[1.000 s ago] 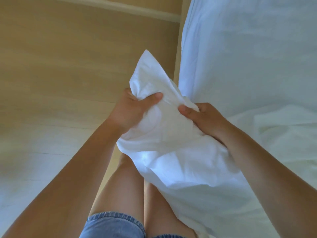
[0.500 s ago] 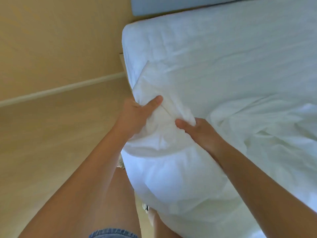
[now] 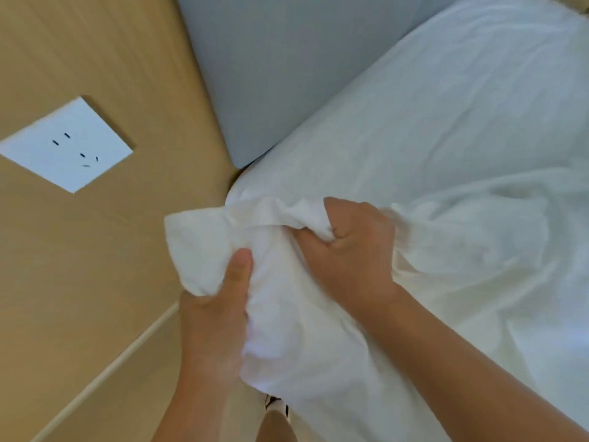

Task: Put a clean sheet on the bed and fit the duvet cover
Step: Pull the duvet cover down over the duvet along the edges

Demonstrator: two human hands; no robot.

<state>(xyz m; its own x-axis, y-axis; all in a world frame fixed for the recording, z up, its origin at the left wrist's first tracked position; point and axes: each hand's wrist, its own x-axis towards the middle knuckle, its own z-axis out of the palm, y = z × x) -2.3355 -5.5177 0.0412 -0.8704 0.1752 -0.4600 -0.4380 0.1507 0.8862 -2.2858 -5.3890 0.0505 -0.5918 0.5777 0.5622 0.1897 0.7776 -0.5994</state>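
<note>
The left hand (image 3: 216, 317) and right hand (image 3: 350, 260) both grip the bunched corner of the soft white cotton duvet cover (image 3: 197, 237) at the head corner of the white-sheeted bed (image 3: 446, 106); it looks light and limp, best held by its corners.

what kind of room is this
Most likely a bedroom: a white-sheeted bed, a grey headboard at its end, and a wall socket on the beige wall. The left hand and right hand both grip a white bedding corner.
</note>
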